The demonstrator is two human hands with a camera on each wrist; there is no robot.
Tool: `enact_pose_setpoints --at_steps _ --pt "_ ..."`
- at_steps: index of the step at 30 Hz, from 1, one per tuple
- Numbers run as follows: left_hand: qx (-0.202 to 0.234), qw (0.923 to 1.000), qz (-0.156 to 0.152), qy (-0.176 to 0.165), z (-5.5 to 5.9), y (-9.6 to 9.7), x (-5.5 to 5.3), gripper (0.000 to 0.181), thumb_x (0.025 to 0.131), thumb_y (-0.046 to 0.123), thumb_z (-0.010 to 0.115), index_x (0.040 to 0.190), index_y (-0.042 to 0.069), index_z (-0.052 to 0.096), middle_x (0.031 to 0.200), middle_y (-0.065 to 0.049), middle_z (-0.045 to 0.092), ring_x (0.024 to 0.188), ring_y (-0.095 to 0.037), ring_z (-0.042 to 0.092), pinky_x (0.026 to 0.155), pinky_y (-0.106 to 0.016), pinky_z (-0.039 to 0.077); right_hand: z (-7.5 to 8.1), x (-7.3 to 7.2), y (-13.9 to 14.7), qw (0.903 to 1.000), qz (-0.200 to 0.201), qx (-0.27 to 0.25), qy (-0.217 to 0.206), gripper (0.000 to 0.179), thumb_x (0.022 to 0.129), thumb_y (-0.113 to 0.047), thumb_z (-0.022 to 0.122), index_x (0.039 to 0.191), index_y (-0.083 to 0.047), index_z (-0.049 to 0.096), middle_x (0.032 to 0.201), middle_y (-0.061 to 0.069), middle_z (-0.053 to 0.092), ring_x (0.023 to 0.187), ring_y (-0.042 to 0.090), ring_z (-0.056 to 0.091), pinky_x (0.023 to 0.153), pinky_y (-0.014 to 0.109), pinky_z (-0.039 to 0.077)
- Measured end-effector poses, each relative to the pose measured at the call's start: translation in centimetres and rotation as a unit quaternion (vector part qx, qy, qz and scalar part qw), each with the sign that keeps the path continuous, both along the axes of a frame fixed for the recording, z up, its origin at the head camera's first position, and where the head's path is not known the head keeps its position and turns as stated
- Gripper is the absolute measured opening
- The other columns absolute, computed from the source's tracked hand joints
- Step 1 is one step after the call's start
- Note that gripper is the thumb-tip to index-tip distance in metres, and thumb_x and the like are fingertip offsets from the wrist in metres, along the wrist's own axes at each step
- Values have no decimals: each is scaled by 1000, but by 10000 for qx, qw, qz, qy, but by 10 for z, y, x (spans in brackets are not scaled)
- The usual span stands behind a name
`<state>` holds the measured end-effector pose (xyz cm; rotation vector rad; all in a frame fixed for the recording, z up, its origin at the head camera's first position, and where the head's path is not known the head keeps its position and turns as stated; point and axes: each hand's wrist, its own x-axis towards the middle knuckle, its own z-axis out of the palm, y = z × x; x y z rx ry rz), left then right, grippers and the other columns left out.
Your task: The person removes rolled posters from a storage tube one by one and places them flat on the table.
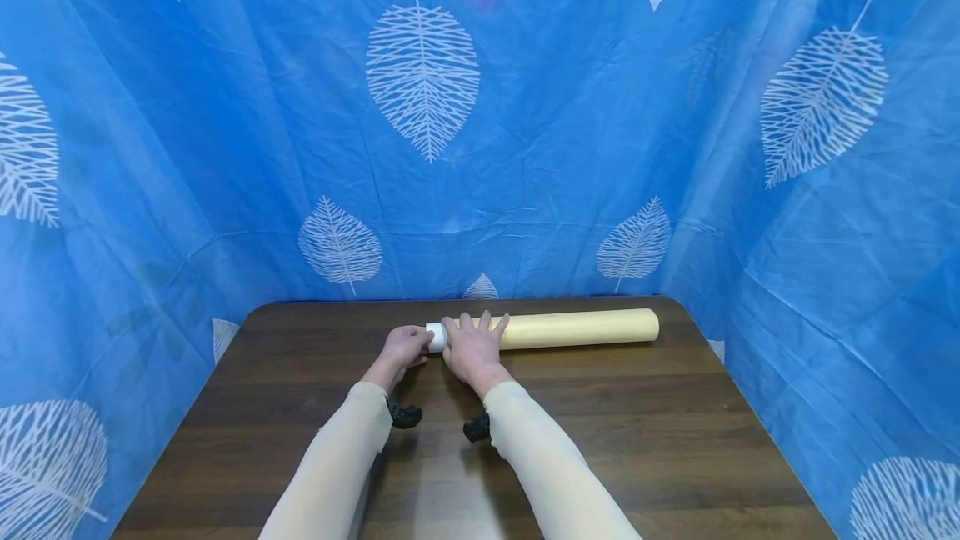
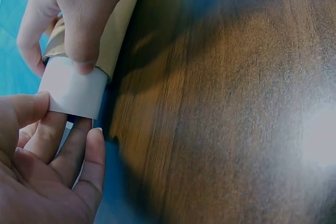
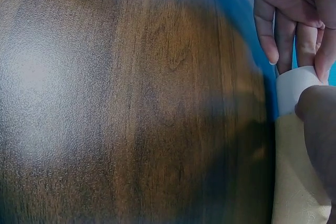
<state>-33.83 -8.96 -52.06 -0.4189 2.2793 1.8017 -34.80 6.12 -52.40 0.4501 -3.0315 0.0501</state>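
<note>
A long pale-yellow roll (image 1: 577,329) lies across the far part of the table, with a short white tube (image 1: 436,337) sticking out of its left end. My left hand (image 1: 405,347) pinches the tube's rim, thumb outside and fingertips reaching into its opening, as the left wrist view shows. Over the roll's left end lies my right hand (image 1: 474,350). Its thumb (image 2: 84,56) presses where the white tube meets the roll, and its other fingers reach over to the far side. In the right wrist view, the right hand covers part of the white tube (image 3: 294,88).
The dark wood-grain table (image 1: 600,440) has rounded far corners. A blue curtain (image 1: 525,148) with white leaf patterns hangs behind it and along both sides. The roll lies close to the table's far edge.
</note>
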Motion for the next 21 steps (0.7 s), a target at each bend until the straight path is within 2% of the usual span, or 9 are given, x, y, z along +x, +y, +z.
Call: enact_pose_setpoints --at_steps 9,21 --pt "32 9999 3 -104 5 -6 -1 40 105 22 60 133 -6 60 131 -23 58 111 -33 57 96 -41 56 2 -2 -2 9999 -38 36 -122 51 100 -43 60 149 -33 50 144 7 54 142 51 34 108 83 9" --pt "-50 10000 10 -34 6 -13 -1 40 105 20 59 134 -7 59 131 -23 57 112 -32 57 92 -39 57 3 -1 -3 10000 -76 -23 -47 52 98 -42 63 148 -33 51 143 7 55 141 52 35 108 83 9"
